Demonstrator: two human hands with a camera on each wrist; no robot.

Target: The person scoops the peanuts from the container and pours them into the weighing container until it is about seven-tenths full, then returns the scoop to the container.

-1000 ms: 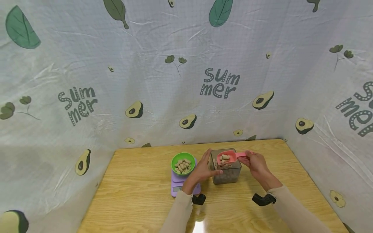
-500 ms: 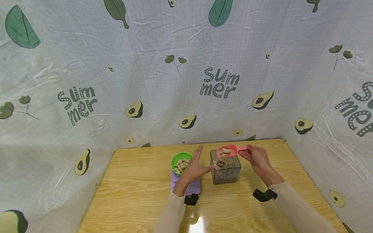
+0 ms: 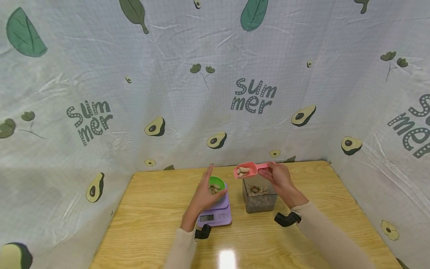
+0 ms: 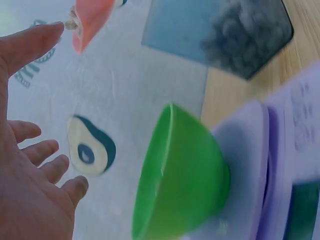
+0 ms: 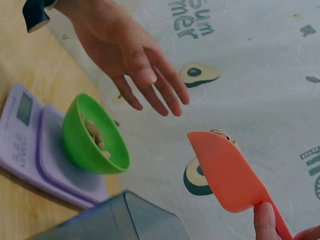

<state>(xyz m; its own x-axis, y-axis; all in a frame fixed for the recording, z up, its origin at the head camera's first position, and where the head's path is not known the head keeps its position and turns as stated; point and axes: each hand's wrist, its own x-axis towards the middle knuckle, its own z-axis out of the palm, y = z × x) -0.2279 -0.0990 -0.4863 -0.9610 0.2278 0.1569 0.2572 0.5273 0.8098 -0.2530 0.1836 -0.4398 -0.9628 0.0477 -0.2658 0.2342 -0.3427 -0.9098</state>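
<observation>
My right hand [image 3: 280, 181] grips the handle of a pink scoop [image 3: 249, 170] loaded with several peanuts [image 3: 243, 171]. The scoop is raised near the far left rim of a clear grey box [image 3: 260, 204], which has more peanuts inside. With fingers spread, my left hand [image 3: 203, 195] hovers beside a green bowl [image 4: 190, 170] and holds nothing. The bowl has peanuts in it and stands on a purple kitchen scale [image 5: 47, 145]. In the head view the left hand hides part of the bowl.
The wooden table [image 3: 151, 209] carries the scale and the box side by side near its far edge. Behind it hangs a pale cloth [image 3: 181, 97] printed with avocados and lettering. The scale's display [image 3: 206, 218] faces my side of the table.
My right hand has lifted the loaded scoop out of the box and carried it left. My left hand has let go of the box's side and moved left to the bowl.
</observation>
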